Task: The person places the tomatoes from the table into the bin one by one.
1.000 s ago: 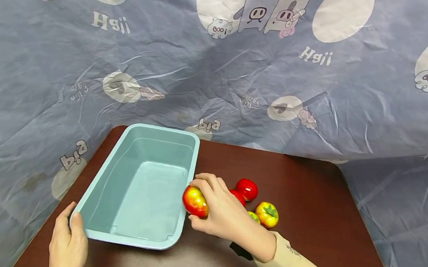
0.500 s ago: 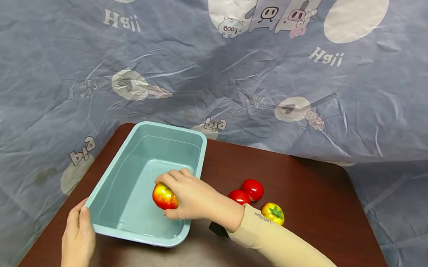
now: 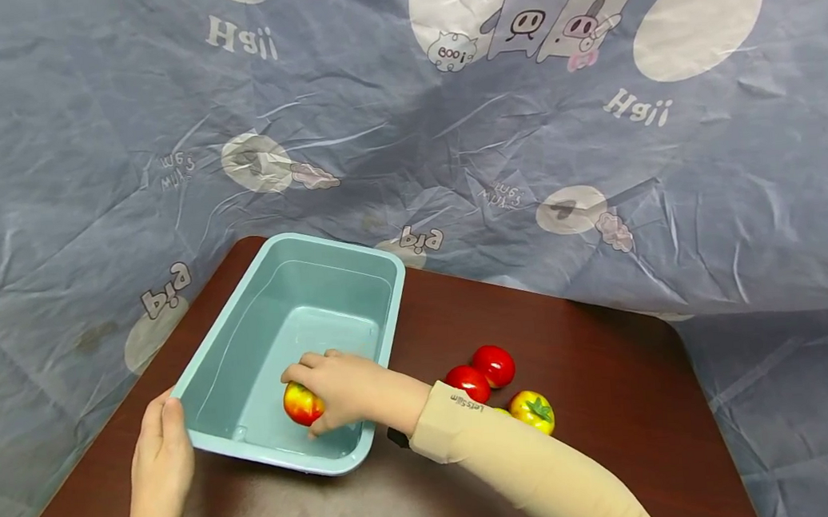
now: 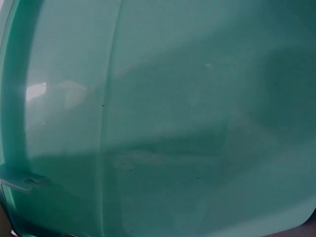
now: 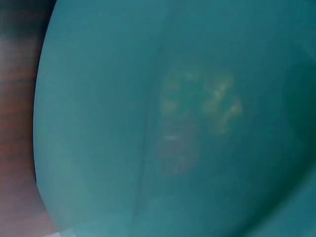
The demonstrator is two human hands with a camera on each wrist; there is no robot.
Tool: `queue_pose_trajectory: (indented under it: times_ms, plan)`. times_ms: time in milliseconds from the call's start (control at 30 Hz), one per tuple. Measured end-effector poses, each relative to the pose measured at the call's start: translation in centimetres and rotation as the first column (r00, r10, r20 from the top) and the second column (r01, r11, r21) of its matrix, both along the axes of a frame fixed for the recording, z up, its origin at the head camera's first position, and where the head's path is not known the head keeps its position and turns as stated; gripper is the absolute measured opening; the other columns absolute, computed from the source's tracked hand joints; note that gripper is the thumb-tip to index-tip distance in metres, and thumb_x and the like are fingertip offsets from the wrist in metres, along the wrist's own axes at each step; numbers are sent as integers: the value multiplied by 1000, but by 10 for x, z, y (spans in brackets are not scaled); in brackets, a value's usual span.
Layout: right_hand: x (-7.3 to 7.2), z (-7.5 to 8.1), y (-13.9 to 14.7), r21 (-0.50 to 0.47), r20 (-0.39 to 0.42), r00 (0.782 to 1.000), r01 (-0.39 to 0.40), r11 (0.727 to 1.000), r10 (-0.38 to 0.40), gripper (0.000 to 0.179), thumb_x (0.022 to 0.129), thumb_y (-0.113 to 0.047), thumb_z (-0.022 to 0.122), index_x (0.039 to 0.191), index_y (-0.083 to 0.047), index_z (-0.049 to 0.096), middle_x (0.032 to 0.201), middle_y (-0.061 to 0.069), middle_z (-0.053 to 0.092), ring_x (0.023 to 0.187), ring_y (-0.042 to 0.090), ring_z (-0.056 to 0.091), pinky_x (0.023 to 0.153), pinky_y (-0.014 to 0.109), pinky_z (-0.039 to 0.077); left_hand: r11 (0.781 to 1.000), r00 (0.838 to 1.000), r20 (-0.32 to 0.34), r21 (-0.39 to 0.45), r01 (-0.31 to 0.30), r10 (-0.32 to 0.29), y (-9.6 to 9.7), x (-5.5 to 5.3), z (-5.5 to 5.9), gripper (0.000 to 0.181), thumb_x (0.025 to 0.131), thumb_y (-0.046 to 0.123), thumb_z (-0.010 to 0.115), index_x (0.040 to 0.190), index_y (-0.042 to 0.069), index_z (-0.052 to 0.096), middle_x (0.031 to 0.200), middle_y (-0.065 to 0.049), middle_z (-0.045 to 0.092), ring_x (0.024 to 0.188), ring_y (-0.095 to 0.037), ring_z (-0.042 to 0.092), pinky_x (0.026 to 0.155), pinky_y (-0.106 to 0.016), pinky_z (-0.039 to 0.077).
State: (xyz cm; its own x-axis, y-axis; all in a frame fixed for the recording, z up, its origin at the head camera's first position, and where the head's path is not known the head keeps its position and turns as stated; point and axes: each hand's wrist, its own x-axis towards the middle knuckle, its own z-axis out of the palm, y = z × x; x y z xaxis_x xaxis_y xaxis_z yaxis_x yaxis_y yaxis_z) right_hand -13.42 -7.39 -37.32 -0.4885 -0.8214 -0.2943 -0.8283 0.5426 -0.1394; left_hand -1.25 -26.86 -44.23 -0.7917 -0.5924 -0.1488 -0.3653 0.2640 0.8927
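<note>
A light-blue plastic basin (image 3: 241,359) stands on the table, its inside facing me. At its near left corner my left hand (image 3: 161,460) grips the rim, thumb on top. Inside the basin, towards its near end, my right hand (image 3: 347,387) holds a glossy red-and-yellow apple (image 3: 302,404), fingers curled over it; the far side of the fruit is hidden by the hand. Only basin wall (image 4: 163,98) fills the left wrist view. In the right wrist view the basin's outer side (image 5: 98,123) carries faint red and yellow reflections.
Right of the basin lie two red fruits (image 3: 493,365) and a yellow one (image 3: 533,412) with green leaves; another yellow fruit is mostly behind the sleeve (image 3: 522,463). The brown table (image 3: 609,373) meets a grey-blue printed cloth (image 3: 376,133) behind.
My right hand has carried the apple left across the basin's right rim and down inside it. The left hand keeps its place on the corner. The head view has shifted slightly.
</note>
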Motion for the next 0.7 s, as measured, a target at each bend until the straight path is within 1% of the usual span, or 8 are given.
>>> queue_pose_trajectory:
  times_ms: [167, 300, 433, 533, 700]
  plan:
    - [7, -12, -3, 105, 4, 1000, -11, 994, 11, 72, 75, -46, 84, 136, -29, 51, 124, -9, 57, 97, 13, 56, 76, 21, 50, 1000, 1000, 22, 12, -18, 18, 2, 1, 1, 56, 107, 35, 20, 149, 0, 31, 148, -29, 36, 138, -46, 30, 110, -64, 23]
    - [10, -17, -3, 151, -11, 1000, -15, 988, 17, 71, 75, -46, 84, 136, -31, 51, 123, -12, 56, 96, 11, 56, 76, 19, 49, 1000, 1000, 12, 2, -29, 29, 3, 2, 0, 55, 107, 34, 21, 148, 0, 33, 147, -29, 37, 137, -46, 31, 108, -63, 23]
    - [11, -19, -2, 173, -34, 999, -14, 985, 20, 72, 75, -47, 83, 137, -33, 50, 123, -13, 55, 98, 10, 56, 75, 19, 50, 999, 999, -10, -7, -33, 33, 4, 2, -1, 53, 107, 32, 21, 147, -1, 34, 145, -31, 38, 135, -47, 32, 107, -63, 24]
    - [12, -19, -1, 182, -41, 999, -10, 983, 17, 72, 75, -48, 83, 137, -34, 49, 122, -14, 55, 99, 9, 57, 74, 20, 50, 999, 999, -16, -9, -36, 36, 5, 2, -1, 53, 107, 31, 21, 146, -1, 34, 144, -31, 39, 134, -47, 32, 107, -62, 24]
    - [11, -19, 0, 182, -42, 999, 3, 983, 4, 71, 76, -49, 82, 138, -34, 50, 126, -16, 54, 104, 8, 56, 72, 21, 50, 999, 999, -18, 4, -50, 50, 8, 3, -1, 53, 107, 32, 22, 145, -1, 35, 142, -31, 40, 133, -45, 33, 106, -61, 24]
